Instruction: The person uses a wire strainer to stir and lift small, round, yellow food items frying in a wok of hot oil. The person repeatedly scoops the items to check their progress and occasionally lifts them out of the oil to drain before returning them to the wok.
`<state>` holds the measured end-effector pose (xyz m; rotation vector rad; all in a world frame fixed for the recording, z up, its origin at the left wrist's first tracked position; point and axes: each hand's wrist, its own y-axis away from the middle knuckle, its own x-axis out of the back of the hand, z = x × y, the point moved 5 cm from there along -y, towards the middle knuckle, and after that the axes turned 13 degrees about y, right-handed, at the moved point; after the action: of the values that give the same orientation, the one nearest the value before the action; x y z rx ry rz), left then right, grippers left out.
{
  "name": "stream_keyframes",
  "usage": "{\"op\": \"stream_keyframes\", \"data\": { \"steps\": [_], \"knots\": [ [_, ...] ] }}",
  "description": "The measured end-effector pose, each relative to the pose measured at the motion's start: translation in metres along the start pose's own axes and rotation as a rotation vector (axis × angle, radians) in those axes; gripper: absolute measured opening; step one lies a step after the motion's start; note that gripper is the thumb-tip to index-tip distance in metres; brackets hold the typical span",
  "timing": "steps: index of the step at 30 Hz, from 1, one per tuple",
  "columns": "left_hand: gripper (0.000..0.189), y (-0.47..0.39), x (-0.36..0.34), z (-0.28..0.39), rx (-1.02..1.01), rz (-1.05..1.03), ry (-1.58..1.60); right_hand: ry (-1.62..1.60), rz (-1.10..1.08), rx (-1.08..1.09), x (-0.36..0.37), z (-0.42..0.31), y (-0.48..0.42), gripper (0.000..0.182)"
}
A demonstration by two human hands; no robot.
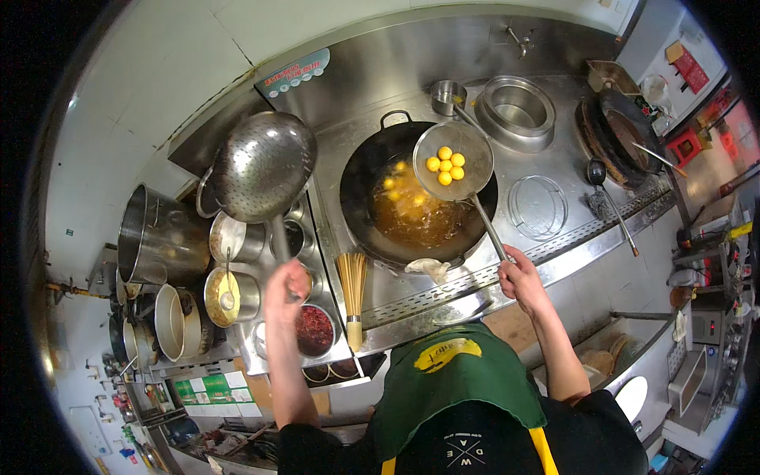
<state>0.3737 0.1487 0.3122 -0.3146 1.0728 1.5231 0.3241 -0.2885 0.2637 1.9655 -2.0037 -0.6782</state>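
My left hand [286, 288] grips the handle of a perforated metal strainer ladle [267, 166], raised above the pots on the left. In my right hand [521, 278] is the handle of a fine-mesh skimmer [427, 169], held over the wok's upper right part. Several round yellow balls [445, 166] rest in the skimmer's mesh. Beneath it, the black wok [356, 196] holds bubbling brown oil [409, 219] with more yellow pieces in it. A crumpled pale cloth [427, 268] lies at the wok's near rim. Part of the wok is hidden by the skimmer.
A bamboo wok brush [354, 297] lies left of the wok. Metal pots [163, 237] and a container of dried red chillies [314, 330] stand at left. To the right are a wire ring [538, 208], a black ladle [611, 202] and a dark lidded wok [623, 130]. A steel pot [516, 110] stands behind.
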Motion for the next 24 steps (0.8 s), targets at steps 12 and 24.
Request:
{"op": "stream_keyframes", "data": {
  "steps": [12, 24],
  "knots": [
    [0.015, 0.019, -0.051, -0.19, 0.27, 0.027, -0.162, 0.345, -0.037, 0.185, 0.013, -0.035, -0.003, 0.044],
    [0.008, 0.027, -0.074, -0.231, 0.463, -0.049, 0.148, 0.915, 0.19, 0.345, 0.015, -0.025, -0.003, 0.043]
  ]
}}
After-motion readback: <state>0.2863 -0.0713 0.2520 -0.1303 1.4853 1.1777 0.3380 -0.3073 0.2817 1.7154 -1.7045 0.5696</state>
